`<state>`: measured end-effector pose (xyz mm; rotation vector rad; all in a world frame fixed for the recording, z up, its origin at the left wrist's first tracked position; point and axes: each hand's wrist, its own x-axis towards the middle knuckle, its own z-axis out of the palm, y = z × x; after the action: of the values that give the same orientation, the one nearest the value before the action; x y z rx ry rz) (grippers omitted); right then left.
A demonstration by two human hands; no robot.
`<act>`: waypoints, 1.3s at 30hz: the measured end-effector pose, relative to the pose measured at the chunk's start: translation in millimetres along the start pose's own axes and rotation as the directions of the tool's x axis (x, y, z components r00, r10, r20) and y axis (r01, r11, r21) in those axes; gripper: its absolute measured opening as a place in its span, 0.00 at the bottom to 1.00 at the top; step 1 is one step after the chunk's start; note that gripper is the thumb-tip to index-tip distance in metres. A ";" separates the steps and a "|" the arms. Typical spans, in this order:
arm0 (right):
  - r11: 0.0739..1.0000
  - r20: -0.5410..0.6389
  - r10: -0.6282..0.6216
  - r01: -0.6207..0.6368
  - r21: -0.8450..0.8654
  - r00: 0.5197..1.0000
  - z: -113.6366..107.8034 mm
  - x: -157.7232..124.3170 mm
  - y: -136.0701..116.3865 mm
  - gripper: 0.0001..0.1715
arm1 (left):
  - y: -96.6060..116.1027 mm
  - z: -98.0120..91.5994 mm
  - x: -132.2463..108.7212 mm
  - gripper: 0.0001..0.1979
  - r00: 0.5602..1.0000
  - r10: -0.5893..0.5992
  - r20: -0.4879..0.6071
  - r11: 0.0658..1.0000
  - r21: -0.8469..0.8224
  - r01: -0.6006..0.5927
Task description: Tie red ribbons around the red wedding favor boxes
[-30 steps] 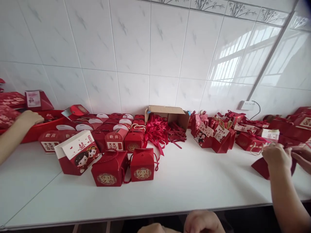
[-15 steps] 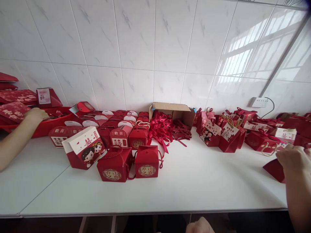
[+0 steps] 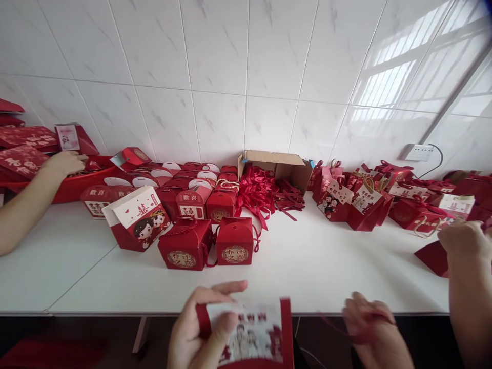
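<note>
My left hand [image 3: 198, 330] is closed on a red gift box [image 3: 265, 338] with a white printed front showing two figures. Its thumb presses on the front face, and the box's lower part is cut off by the frame. To the right of it, my right hand [image 3: 374, 325] is blurred, with its fingers curled round a dark red ribbon [image 3: 367, 333]. Both hands are over the table's front edge. Just beyond them stand two red boxes [image 3: 234, 241] with rope handles, and a white-and-red box [image 3: 138, 218] with cartoon figures.
Rows of red boxes [image 3: 188, 202] fill the back of the white table [image 3: 303, 271]. A cardboard carton [image 3: 274, 156] holds red ribbons [image 3: 257, 187]. Ribboned boxes [image 3: 363, 205] stand right. One co-worker's hand [image 3: 65, 164] reaches a red basket [image 3: 73, 189]; another's hand [image 3: 465, 238] holds a red box.
My left hand has come into view with the gift box, and my right hand with the ribbon. The view has tilted down slightly. The left co-worker's hand has shifted right.
</note>
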<state>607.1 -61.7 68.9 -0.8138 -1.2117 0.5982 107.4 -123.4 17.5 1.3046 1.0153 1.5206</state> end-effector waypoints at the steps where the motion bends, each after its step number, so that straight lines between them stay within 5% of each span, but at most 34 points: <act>1: 0.998 -0.047 0.010 -0.007 0.061 0.999 2.2 0.9 -2.8 0.30 | 2.0 3.1 9.5 0.09 0.993 0.082 -0.082 0.996 0.026 -0.080; 5: 0.921 -0.246 0.137 -0.033 0.387 0.960 57.3 -28.6 -12.5 0.24 | -8.6 24.6 46.2 0.06 0.935 0.355 -0.012 0.919 0.187 -0.347; 8: 0.849 -0.021 0.230 -0.190 0.493 0.973 144.8 -86.2 -6.9 0.20 | -25.8 38.0 58.8 0.06 0.939 0.342 0.041 0.912 0.228 -0.342; 11: 0.890 0.089 0.180 -0.201 0.408 0.980 226.2 -132.7 7.7 0.15 | -32.8 42.3 59.4 0.07 0.949 0.309 0.060 0.914 0.256 -0.314; 14: 0.971 0.153 0.045 -0.079 0.226 0.987 268.9 -139.7 18.3 0.11 | -30.5 41.7 57.9 0.07 0.949 0.308 0.071 0.910 0.267 -0.316; 20: 0.990 0.200 0.080 -0.101 0.097 0.977 285.2 -115.4 21.0 0.06 | -29.9 40.9 58.8 0.05 0.925 0.367 0.100 0.886 0.265 -0.380; 29: 0.997 0.208 0.077 -0.076 -0.014 0.975 289.3 -116.1 23.6 0.05 | -30.7 38.9 56.6 0.04 0.892 0.422 0.161 0.868 0.212 -0.449; 34: 0.994 0.237 -0.043 0.065 -0.089 0.971 286.1 -114.9 17.1 0.05 | -29.1 37.1 48.4 0.07 0.850 0.477 0.222 0.858 0.094 -0.505; 37: 0.982 0.213 -0.128 0.154 -0.113 0.969 287.5 -118.9 15.2 0.08 | -30.8 34.4 44.0 0.08 0.826 0.507 0.247 0.847 0.033 -0.530; 39: 0.988 0.151 -0.120 0.133 -0.078 0.981 290.2 -124.3 15.7 0.21 | -31.4 31.7 42.4 0.08 0.821 0.504 0.269 0.851 0.005 -0.525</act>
<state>294.8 -84.5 25.3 -0.7701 -1.4214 0.5104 138.8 -72.2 3.6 1.8912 0.5766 1.6476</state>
